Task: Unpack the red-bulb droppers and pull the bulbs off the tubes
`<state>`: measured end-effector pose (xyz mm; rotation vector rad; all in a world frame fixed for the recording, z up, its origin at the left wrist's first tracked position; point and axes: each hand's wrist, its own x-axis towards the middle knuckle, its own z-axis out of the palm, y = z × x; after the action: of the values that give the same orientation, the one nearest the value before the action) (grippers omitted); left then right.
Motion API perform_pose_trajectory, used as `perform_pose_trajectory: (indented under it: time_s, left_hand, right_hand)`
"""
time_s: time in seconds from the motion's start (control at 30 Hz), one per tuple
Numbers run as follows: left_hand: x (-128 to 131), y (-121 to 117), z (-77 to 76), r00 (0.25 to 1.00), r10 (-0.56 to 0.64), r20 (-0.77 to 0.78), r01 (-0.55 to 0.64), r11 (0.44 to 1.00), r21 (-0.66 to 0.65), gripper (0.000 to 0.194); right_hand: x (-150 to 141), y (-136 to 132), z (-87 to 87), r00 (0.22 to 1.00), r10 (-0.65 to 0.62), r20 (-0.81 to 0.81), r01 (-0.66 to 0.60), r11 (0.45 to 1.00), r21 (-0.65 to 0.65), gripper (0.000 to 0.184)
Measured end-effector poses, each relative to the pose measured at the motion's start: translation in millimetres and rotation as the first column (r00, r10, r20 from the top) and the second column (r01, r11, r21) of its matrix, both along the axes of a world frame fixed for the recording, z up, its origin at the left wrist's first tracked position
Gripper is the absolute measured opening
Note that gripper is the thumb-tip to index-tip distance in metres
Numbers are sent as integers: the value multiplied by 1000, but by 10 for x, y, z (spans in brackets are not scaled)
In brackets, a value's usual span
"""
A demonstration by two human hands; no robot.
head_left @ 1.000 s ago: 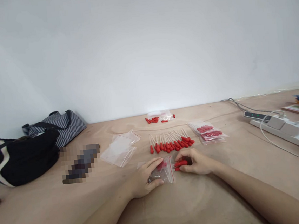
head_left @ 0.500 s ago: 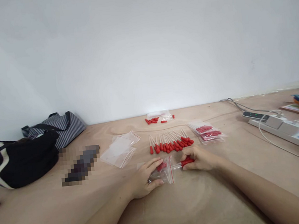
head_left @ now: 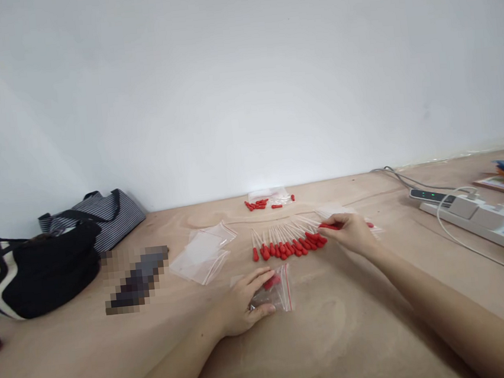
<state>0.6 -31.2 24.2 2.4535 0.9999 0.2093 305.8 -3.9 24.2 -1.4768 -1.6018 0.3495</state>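
Note:
My left hand (head_left: 250, 301) rests on a clear zip bag (head_left: 282, 296), fingers stretched out and the thumb apart along its lower side. Inside the bag lie red-bulbed droppers (head_left: 271, 281), partly covered by my fingers. The bag's red-striped mouth faces right. My right hand (head_left: 349, 233) is closed on a red dropper bulb (head_left: 328, 227), above the right end of a row of droppers (head_left: 283, 248). Pale stems point up and left from it; how many droppers it holds is unclear. That row lies with red bulbs toward me.
Flat clear bags (head_left: 202, 253) lie left of the row. Filled bags (head_left: 374, 228) are partly hidden behind my right hand. Loose red bulbs (head_left: 257, 204) sit by the wall. A phone-like dark object (head_left: 138, 280), a black bag (head_left: 59, 270) and a power strip (head_left: 482, 223) flank the area.
My right hand has moved up and right, away from the bag's mouth to the right end of the dropper row. My left hand has stayed on the bag.

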Motion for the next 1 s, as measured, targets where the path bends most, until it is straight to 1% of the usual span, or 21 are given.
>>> perform_pose_trajectory:
  time_s: [0.07,0.1,0.13,0.17,0.23,0.33,0.4,0.47,0.53,0.67,0.77,0.87,0.93,1.0]
  left_hand:
    - [3,4,1,1000,2,5,-2,1000,1,59]
    - [4,6,3,1000,0,6,0,1000,1,59]
    - [7,7,7,1000,-3,6,3,1000,2,59]
    - [9,8,11,1000,-7,6,7,1000,2,58]
    - [13,10,19,1000,-17,3,17,1000,1,58]
    - [16,11,23,1000,-23,5,23,1000,-3,58]
    - [16,10,22,1000,-17,5,17,1000,-2,58]
    - [15,7,21,1000,-11,6,11,1000,-1,58]
    - [12,5,18,1000,-11,17,11,1000,2,58]
    - [1,4,10,999,-15,41,14,1000,9,57]
    - [-3,6,3,999,-13,31,13,1000,6,58]
    - [-3,7,-2,1000,-5,24,5,1000,5,58]
    - [-2,6,-3,1000,-6,24,6,1000,4,58]
    - [0,6,-3,1000,-8,24,8,1000,1,58]
  right_hand:
    - [-222,49,-38,979,5,202,-11,1000,25,16]
    - [-324,73,-59,946,-21,324,8,999,43,15]
    - [-413,96,-82,894,-82,441,56,996,73,15]
    - [-487,115,-105,843,-133,521,95,991,99,14]
    - [-587,144,-150,792,-179,584,132,984,123,13]
    - [-645,153,-195,778,-189,600,146,982,121,14]
    - [-645,144,-206,773,-204,601,161,979,126,21]
    - [-622,136,-203,784,-225,578,181,974,134,30]
    - [-568,135,-194,813,-235,533,197,972,128,35]
    - [-366,138,-181,869,-188,458,172,982,77,28]
    - [-210,122,-188,885,-121,449,127,992,17,25]
    - [-146,91,-208,892,-61,448,84,996,-31,25]
    - [-156,74,-226,897,-78,436,101,994,-29,23]
    - [-187,63,-244,897,-121,426,140,990,-13,23]
